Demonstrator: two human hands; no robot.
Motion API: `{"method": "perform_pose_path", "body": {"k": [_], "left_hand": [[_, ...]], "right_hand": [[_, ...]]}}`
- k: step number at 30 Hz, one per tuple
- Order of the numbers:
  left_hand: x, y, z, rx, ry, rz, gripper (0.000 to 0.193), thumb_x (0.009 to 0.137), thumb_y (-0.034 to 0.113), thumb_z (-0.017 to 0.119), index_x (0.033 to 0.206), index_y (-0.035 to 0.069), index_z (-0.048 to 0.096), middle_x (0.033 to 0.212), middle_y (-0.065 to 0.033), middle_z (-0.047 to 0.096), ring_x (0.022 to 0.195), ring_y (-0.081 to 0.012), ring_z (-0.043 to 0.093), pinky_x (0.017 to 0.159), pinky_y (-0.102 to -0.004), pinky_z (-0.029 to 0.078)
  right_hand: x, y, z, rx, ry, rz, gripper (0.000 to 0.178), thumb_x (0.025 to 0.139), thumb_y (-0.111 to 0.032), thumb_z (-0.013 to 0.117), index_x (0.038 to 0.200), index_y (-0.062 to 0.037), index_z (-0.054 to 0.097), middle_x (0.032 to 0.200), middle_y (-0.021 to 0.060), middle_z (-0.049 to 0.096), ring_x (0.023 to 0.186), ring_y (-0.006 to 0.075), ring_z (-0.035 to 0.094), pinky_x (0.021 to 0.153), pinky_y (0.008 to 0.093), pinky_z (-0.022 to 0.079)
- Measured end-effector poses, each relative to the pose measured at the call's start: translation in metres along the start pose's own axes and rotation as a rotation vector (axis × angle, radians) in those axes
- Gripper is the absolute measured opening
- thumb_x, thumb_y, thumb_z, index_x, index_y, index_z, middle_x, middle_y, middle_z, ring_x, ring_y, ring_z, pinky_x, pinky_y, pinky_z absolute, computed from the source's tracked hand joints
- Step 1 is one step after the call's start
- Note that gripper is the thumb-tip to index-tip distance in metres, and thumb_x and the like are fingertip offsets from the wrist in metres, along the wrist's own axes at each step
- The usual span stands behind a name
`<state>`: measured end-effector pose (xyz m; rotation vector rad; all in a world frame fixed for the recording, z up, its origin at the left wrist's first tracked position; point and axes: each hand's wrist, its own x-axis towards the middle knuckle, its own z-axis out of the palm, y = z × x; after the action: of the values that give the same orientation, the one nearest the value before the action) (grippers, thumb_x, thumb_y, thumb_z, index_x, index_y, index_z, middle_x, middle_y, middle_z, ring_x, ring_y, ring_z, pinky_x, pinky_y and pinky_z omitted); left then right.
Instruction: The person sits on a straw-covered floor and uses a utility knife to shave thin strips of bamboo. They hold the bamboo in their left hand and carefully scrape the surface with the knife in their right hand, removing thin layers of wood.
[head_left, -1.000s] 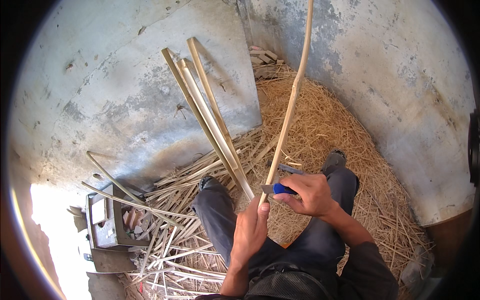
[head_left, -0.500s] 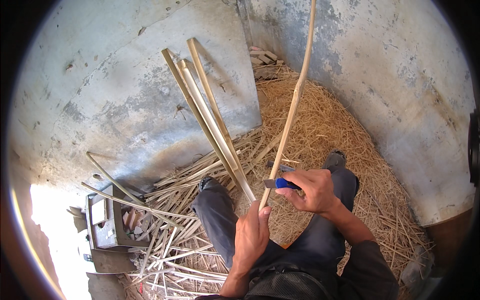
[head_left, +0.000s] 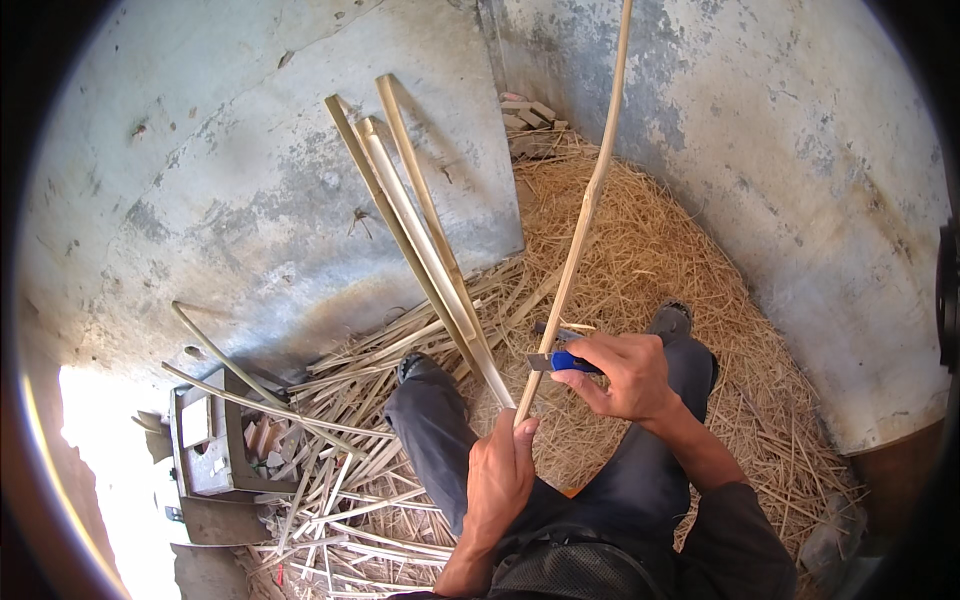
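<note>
Pale strip (head_left: 571, 265), long: slanting up and away, lower end clasped in the closed left hand (head_left: 500, 470). Knife (head_left: 574, 362), blue-handled: gripped in the right hand (head_left: 630, 378), blade across strip. Condition: seemingly part-pared; knot (head_left: 591, 190) visible higher up. Shavings (head_left: 690, 260): heaped ahead.

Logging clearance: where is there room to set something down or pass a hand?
Pass: the gap between leaning sticks and held stick, widening upward. Set down: only on shavings between right leg and right wall. Crowded: strips left of left leg, and around the knife in right hand.
</note>
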<state>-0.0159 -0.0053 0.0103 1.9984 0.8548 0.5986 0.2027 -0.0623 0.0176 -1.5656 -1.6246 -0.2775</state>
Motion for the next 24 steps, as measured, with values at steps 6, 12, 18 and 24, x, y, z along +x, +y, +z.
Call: {"method": "perform_pose_path", "body": {"k": [6, 12, 18, 24], "left_hand": [[-0.003, -0.006, -0.001, 0.015, 0.012, 0.003, 0.024, 0.113, 0.020, 0.055, 0.101, -0.002, 0.055, 0.066, -0.0271, 0.057, 0.065, -0.0517, 0.060, 0.058, -0.0549, 0.044], [-0.005, -0.009, -0.002, 0.026, 0.011, -0.008, 0.025, 0.113, 0.020, 0.055, 0.100, -0.001, 0.055, 0.066, -0.0276, 0.057, 0.064, -0.0522, 0.060, 0.057, -0.0560, 0.044], [-0.008, -0.011, -0.002, 0.010, 0.015, -0.008, 0.024, 0.113, 0.020, 0.055, 0.101, -0.001, 0.055, 0.066, -0.0280, 0.057, 0.065, -0.0528, 0.060, 0.057, -0.0568, 0.044], [-0.033, -0.014, -0.001, 0.008, -0.059, -0.060, 0.025, 0.112, 0.021, 0.056, 0.100, 0.000, 0.055, 0.068, -0.0283, 0.058, 0.068, -0.0534, 0.061, 0.059, -0.0573, 0.044]], "right_hand": [[0.001, 0.001, 0.002, -0.021, -0.025, -0.002, 0.032, 0.092, -0.037, 0.084, 0.096, -0.0066, 0.075, 0.079, 0.0057, 0.075, 0.059, 0.0231, 0.070, 0.053, 0.0336, 0.051], [0.001, 0.006, 0.009, -0.048, 0.011, -0.044, 0.031, 0.094, -0.040, 0.081, 0.096, -0.0103, 0.075, 0.077, 0.0024, 0.071, 0.056, 0.0203, 0.067, 0.050, 0.0339, 0.048], [0.002, 0.000, 0.004, -0.046, -0.019, -0.024, 0.032, 0.092, -0.039, 0.084, 0.094, -0.0075, 0.076, 0.075, 0.0052, 0.073, 0.056, 0.0234, 0.067, 0.052, 0.0338, 0.050], [0.011, 0.047, -0.006, -0.131, 0.262, 0.241, 0.034, 0.101, -0.041, 0.074, 0.096, -0.0069, 0.077, 0.066, 0.0020, 0.066, 0.052, 0.0150, 0.060, 0.046, 0.0339, 0.043]]}}
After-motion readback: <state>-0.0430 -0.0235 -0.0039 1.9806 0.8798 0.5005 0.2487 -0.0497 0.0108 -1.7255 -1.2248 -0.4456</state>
